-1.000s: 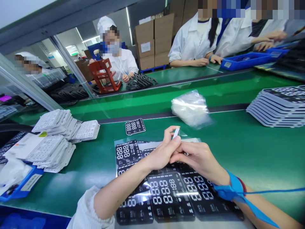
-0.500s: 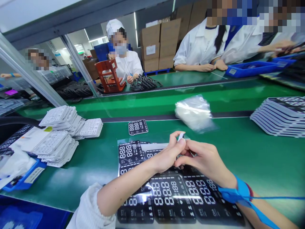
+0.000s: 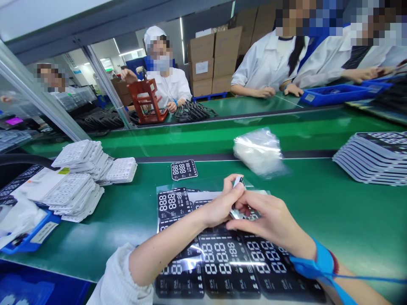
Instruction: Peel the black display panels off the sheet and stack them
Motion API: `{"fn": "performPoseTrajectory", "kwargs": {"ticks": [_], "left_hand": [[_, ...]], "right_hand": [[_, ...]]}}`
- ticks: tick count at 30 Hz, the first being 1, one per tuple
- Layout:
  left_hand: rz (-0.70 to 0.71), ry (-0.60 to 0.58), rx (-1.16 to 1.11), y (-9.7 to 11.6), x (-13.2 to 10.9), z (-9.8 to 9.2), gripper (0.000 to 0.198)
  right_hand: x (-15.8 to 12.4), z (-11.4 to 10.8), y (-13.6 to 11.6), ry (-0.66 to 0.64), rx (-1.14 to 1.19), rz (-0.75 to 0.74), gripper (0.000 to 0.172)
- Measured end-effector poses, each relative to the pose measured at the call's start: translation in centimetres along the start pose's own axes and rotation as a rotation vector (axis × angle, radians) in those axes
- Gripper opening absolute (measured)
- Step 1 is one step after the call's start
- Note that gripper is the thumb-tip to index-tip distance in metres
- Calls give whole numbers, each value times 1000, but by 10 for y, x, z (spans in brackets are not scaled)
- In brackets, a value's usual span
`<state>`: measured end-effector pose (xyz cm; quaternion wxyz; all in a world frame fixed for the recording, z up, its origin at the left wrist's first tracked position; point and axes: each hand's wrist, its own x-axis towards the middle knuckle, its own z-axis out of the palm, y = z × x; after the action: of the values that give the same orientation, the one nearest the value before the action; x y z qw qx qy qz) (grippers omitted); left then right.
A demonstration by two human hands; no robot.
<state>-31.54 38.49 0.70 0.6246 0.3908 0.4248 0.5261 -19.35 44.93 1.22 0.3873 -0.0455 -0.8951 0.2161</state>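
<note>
Above a sheet of black printed display labels (image 3: 222,262), my two hands meet at a small white-edged display panel (image 3: 239,182). My left hand (image 3: 222,207) is closed on it, thumb across the near side. Curled in from the right, my right hand (image 3: 267,212) has its fingers at the panel's lower part, where a shiny edge shows between thumb and fingers. Most of the panel is hidden by the hands. Beyond them a single panel with a black display face (image 3: 184,169) lies flat on the green bench.
White panels are stacked (image 3: 76,186) at left, beside a blue bin (image 3: 41,233). A clear plastic bag (image 3: 260,148) lies ahead. Black-faced panels are stacked (image 3: 372,156) at right. Across the bench sit co-workers, one at a red fixture (image 3: 148,99). A blue wrist strap's cord (image 3: 365,278) trails right.
Both hands have shifted slightly left with the panel. My right thumb has moved left and down, exposing more of the shiny edge. A co-worker's hand has risen beside the red fixture.
</note>
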Motion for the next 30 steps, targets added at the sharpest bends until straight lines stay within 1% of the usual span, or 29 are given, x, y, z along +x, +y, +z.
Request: {"fn": "performPoseTrajectory", "kwargs": {"ticks": [3,8,12,15,17,19,22,24,25,26,28,30], "left_hand": [[-14,5,25,-2,1,-2,72],[-59,-13,0,-4,3,-6,69],[-23,-29,-3,-4,2,-4,67],[-2,-55,-3,-3,0,-2,74],[-17,-55,-17,-3,0,-3,79],[-39,-41,-35,-4,1,-4,80],[-65,-2,-71,-2,1,-6,73],[-79,52,-116,4,1,-9,67],[-83,85,-143,10,1,-12,64],[-80,114,-174,17,0,-15,63],[-36,162,-251,34,-2,-27,62],[62,213,-318,51,-4,-47,63]], "right_hand": [[-1,2,-3,16,-20,16,35],[-2,4,-1,-35,57,102,40],[-2,4,2,-23,110,163,45],[-3,4,5,-16,156,222,48],[-4,4,6,-42,211,286,46],[-4,5,5,-68,253,326,43],[-4,7,4,-100,247,309,33],[-4,8,8,-98,206,329,27],[-4,8,14,-72,182,372,26],[-4,8,21,-17,168,434,25],[-5,5,38,171,225,605,23],[-6,0,55,369,363,749,23]]}}
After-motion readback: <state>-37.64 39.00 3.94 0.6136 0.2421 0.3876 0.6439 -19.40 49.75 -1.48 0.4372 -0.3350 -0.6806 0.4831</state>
